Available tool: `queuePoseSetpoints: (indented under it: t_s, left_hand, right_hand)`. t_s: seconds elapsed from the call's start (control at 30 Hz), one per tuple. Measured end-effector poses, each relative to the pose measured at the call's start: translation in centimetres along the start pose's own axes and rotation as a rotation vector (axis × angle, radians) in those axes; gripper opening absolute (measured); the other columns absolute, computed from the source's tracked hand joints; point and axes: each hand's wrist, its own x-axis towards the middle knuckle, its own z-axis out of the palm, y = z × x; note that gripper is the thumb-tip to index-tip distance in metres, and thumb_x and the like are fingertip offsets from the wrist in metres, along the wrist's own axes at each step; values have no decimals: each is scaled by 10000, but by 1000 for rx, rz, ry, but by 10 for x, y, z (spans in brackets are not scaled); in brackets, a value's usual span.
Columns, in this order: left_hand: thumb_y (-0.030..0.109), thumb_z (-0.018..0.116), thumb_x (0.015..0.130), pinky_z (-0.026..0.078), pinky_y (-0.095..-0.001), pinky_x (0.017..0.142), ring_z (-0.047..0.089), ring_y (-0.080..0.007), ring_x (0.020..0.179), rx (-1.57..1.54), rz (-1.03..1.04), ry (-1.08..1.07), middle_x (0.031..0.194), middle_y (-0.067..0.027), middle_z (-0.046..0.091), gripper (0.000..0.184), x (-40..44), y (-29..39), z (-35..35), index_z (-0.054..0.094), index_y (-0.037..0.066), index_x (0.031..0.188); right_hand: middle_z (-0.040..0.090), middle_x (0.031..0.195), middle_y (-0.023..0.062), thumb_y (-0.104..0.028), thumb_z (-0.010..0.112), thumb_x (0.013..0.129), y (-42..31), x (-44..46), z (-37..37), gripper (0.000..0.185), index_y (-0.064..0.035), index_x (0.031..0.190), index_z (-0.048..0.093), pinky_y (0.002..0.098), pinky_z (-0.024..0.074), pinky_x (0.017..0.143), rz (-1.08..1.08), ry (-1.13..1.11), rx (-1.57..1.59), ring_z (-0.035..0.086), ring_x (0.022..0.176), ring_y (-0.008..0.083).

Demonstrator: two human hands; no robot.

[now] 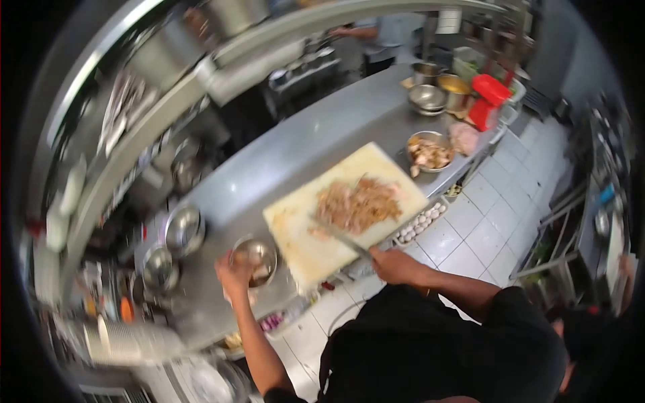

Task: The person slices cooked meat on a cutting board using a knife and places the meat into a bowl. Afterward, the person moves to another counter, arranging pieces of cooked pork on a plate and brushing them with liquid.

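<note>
My right hand (396, 266) is wrapped round the handle of a knife (346, 242), its blade reaching over the white cutting board (295, 252). A heap of sliced raw meat, apparently chicken, (356, 205) lies on the board beside the blade tip. Left of the board stands a metal bowl (270, 270) with a few pale pieces inside. My left hand (235, 274) grips the left rim of this bowl; motion blur softens its fingers.
A bowl of meat pieces (430, 151), a raw pale lump of meat (463, 138) and a red container (489, 101) occupy the counter's far right. Metal bowls (185, 227) stand left. Eggs (422, 221) line the near edge. Another person (386, 33) stands beyond the counter.
</note>
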Motion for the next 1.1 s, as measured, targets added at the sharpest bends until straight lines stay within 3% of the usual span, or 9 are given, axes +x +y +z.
queuePoseSetpoints:
  t_s: [0.1,0.23,0.3,0.37,0.47,0.67,0.77,0.87,1.1]
  left_hand:
    - [100,814,635,516,-389,786,620,-325,857,-29,98,30,1006,-159,622,398,8,15,17,683,0,997]
    - [105,767,751,480,-401,835,601,-323,894,-471,20,-287,1019,-138,609,281,-20,99,43,678,-11,991]
    - [98,751,772,478,-395,830,598,-313,897,-465,123,-256,1013,-135,607,251,-27,124,65,679,-8,987]
    - [90,735,794,476,-389,824,595,-304,899,-462,224,-224,1006,-132,605,220,-35,142,80,679,-6,984]
    - [65,709,810,469,-387,838,585,-304,927,-526,213,-201,993,-137,599,172,-39,154,91,677,-8,962]
    - [56,704,790,463,-398,844,576,-316,935,-320,239,-252,980,-144,596,133,-51,130,110,679,9,912]
    - [68,712,783,469,-402,834,579,-321,934,-320,142,-238,972,-145,598,130,-43,143,111,684,19,901]
    - [79,704,799,476,-400,832,582,-322,939,-358,9,-233,982,-152,599,123,-32,172,117,689,9,900]
    - [95,676,836,464,-389,894,583,-331,991,-477,182,-187,1051,-170,599,190,2,309,122,687,-1,999]
  right_hand:
    - [633,859,308,-174,455,903,1,3,-2,247,-3,1079,482,566,461,751,-3,57,28,615,828,485]
    - [638,851,296,-162,451,894,1,-4,0,281,7,1115,483,534,483,733,-45,17,95,630,792,462]
    - [638,848,294,-160,453,891,3,-6,-5,288,8,1122,482,513,501,704,-74,19,118,641,750,446]
    - [619,781,223,-204,459,919,-3,-14,-22,301,-32,1166,463,441,504,603,3,-196,305,632,600,322]
    - [583,721,156,-222,460,930,0,-21,-31,305,-39,1174,464,379,495,540,34,-223,492,589,515,229]
    - [571,722,119,-244,462,954,23,-18,-55,282,-50,1157,476,369,497,514,15,-217,586,586,520,209]
    - [567,729,115,-244,478,954,44,-12,-72,269,-52,1142,479,361,501,516,-11,-189,506,591,540,203]
    - [605,738,167,-198,484,913,74,-7,-86,293,-5,1133,476,386,514,522,-83,-137,476,632,573,254]
    - [622,754,173,-196,480,921,132,-7,-122,290,11,1124,473,399,512,522,-5,-160,493,630,527,256]
